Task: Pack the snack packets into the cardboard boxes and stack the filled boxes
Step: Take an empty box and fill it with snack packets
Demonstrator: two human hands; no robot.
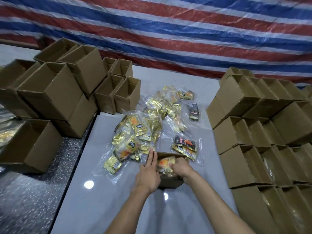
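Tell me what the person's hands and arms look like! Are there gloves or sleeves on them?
No gloves and no sleeves! The left hand and the right hand are bare. The left forearm and the right forearm are bare too, as far as the picture shows. I can't see a watch, bracelet or ring on them.

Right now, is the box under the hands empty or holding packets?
Holding packets: orange-and-gold packets show inside the open box, by the right hand. How full, cannot tell.
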